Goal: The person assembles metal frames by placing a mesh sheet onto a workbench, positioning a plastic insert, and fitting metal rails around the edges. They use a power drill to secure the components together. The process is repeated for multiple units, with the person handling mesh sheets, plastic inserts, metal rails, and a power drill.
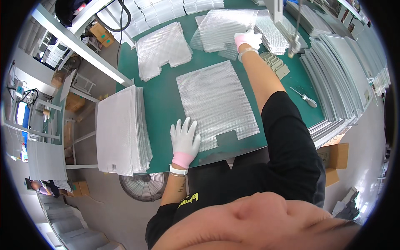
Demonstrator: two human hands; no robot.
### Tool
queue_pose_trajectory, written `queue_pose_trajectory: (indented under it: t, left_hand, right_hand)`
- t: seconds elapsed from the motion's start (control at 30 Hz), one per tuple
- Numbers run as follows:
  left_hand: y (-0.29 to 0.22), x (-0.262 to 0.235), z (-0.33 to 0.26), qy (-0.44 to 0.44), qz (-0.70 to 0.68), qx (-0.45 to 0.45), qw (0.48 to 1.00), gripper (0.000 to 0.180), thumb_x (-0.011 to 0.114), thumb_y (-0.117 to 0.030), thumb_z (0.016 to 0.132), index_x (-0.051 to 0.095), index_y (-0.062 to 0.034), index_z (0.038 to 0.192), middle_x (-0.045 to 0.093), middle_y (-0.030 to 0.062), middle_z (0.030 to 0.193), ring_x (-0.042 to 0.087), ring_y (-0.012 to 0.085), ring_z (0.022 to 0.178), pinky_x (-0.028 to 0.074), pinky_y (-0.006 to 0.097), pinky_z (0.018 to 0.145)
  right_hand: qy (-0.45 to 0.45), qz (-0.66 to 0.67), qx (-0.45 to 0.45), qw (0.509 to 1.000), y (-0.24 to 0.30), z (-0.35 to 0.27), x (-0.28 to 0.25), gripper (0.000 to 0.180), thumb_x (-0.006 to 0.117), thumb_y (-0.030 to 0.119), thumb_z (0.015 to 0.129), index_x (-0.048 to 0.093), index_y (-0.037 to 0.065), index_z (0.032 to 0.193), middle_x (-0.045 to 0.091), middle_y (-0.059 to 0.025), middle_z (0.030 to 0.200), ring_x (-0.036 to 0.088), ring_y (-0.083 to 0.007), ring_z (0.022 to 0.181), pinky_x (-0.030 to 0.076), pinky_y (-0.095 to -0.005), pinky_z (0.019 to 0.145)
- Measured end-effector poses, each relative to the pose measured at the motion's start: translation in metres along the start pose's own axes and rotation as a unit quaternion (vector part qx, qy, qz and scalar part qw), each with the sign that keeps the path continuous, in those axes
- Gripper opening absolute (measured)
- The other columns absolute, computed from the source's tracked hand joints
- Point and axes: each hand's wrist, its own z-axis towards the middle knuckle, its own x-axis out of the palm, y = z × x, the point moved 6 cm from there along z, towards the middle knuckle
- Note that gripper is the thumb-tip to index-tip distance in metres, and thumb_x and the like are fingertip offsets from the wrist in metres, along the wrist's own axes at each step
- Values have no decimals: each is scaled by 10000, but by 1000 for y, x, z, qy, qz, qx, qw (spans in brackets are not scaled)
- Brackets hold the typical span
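Note:
A silvery, fine-celled mesh sheet with a notch in its near edge lies flat on the green tabletop in front of me. My left hand, in a white glove with a pink cuff, rests with fingers stretched out at that sheet's near left edge. My right arm reaches to the far side. There my gloved right hand has its fingers curled at the near right corner of a translucent mesh sheet, which overlaps other sheets. The fingertips are partly hidden.
Mesh stacks stand at the far left and left edge. A tall pile of panels fills the right side. Beige plastic pieces and a screwdriver lie to the right. A floor fan stands below the table.

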Motion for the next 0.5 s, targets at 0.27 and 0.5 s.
queue_pose_trajectory:
  t: [0.27, 0.5]
  left_hand:
    - [-2, -2, 1, -17, 10, 17, 1000, 502, 609, -266, 887, 573, -90, 1355, 499, 174, 1439, 419, 445, 1335, 254, 585, 1155]
    - [-4, -2, 5, -21, 5, 26, 999, 492, 601, -262, 891, 578, -83, 1348, 499, 175, 1436, 426, 446, 1327, 261, 589, 1149]
  right_hand:
    - [-156, -40, -284, 945, 40, -8, -22, 478, 692, 307, 775, 701, 194, 1240, 461, -140, 1446, 412, -342, 1341, 414, -502, 1007]
    - [1, 50, -370, 928, 49, 34, 20, 574, 664, 237, 826, 576, 160, 1389, 577, -176, 1390, 527, -316, 1313, 437, -405, 1044]
